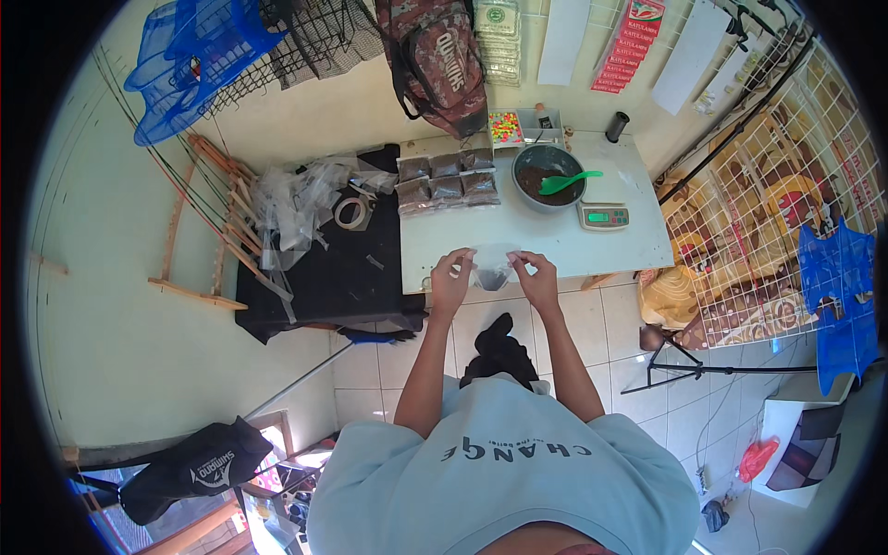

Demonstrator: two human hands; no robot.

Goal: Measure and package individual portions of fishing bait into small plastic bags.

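Observation:
Between my hands hangs a clear plastic bag (494,277) with dark material in its bottom. My left hand (452,272) pinches its left upper corner, and my right hand (534,272) pinches the right one. The bag is at the front edge of the white table (527,243). Beyond it, a dark bowl (524,200) holds brown granular material and a green plastic spoon (560,183). A digital kitchen scale (605,217) stands right of the bowl, with nothing on its pan. Several filled clear packets (446,187) lie in two rows at the table's left.
On the black cloth (333,277) at left lie a tape roll (352,213) and a heap of clear plastic bags (295,201). A divided tray (541,116) with colourful pellets and a black cylinder (617,127) stand at the back. A wire grid (777,201) leans at right.

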